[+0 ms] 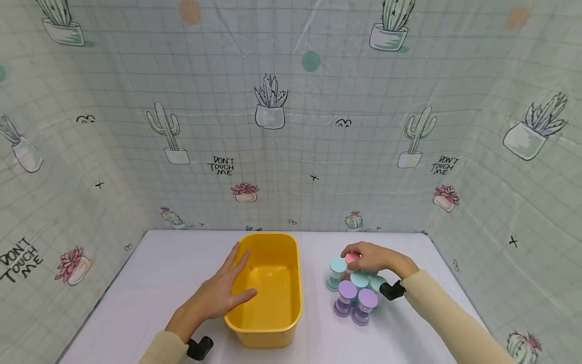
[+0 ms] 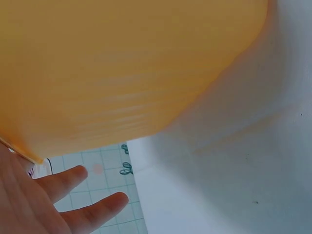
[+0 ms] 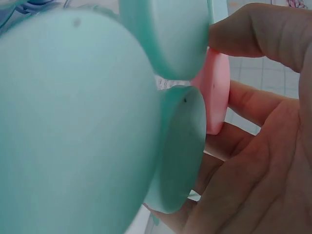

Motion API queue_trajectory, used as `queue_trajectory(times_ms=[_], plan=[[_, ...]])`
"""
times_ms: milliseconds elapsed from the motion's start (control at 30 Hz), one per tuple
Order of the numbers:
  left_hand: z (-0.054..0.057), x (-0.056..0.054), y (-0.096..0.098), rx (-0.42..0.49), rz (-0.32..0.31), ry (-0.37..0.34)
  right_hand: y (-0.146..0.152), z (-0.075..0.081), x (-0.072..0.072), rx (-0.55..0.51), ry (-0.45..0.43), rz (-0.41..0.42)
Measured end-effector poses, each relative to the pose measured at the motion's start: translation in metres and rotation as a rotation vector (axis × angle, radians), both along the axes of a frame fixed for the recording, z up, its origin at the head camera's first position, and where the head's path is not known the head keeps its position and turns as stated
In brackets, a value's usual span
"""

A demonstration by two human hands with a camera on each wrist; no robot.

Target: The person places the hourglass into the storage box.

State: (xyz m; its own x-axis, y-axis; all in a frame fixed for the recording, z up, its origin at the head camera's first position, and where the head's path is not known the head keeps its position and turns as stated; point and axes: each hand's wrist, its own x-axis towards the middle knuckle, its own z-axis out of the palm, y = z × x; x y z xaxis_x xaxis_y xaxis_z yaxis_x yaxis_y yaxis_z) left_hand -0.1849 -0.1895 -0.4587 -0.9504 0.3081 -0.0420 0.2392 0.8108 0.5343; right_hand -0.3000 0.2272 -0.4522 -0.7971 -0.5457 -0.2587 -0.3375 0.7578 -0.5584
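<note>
With fingers spread, my left hand (image 1: 218,293) lies over the left rim of a yellow plastic tub (image 1: 263,332). In the left wrist view the tub's outer wall (image 2: 122,63) fills the top, and fingers (image 2: 100,209) extend past its rim. On the right, my right hand (image 1: 370,257) reaches over a cluster of sand timers and grips the pink sand timer (image 1: 351,258) by its end cap, its lower part hidden. Seen from the right wrist, thumb and fingers surround the pink cap (image 3: 218,92), close beside teal caps (image 3: 180,151).
Around the right hand stand teal sand timers (image 1: 337,265), with two purple sand timers (image 1: 347,290) in front. A white-covered table (image 1: 182,268) supports everything. Behind and at both sides hangs a grid-patterned curtain (image 1: 313,151) printed with cacti. Each wrist wears a black camera mount (image 1: 200,349).
</note>
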Motion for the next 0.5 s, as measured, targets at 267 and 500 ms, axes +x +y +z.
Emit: queue_trajectory(times_ms=[267, 500], plan=[[0.002, -0.001, 0.0, 0.011, 0.01, -0.007, 0.004, 0.009, -0.008, -0.013, 0.012, -0.003], [0.002, 0.0, 0.001, 0.012, 0.014, -0.003, 0.008, 0.026, -0.016, -0.05, 0.02, -0.028]])
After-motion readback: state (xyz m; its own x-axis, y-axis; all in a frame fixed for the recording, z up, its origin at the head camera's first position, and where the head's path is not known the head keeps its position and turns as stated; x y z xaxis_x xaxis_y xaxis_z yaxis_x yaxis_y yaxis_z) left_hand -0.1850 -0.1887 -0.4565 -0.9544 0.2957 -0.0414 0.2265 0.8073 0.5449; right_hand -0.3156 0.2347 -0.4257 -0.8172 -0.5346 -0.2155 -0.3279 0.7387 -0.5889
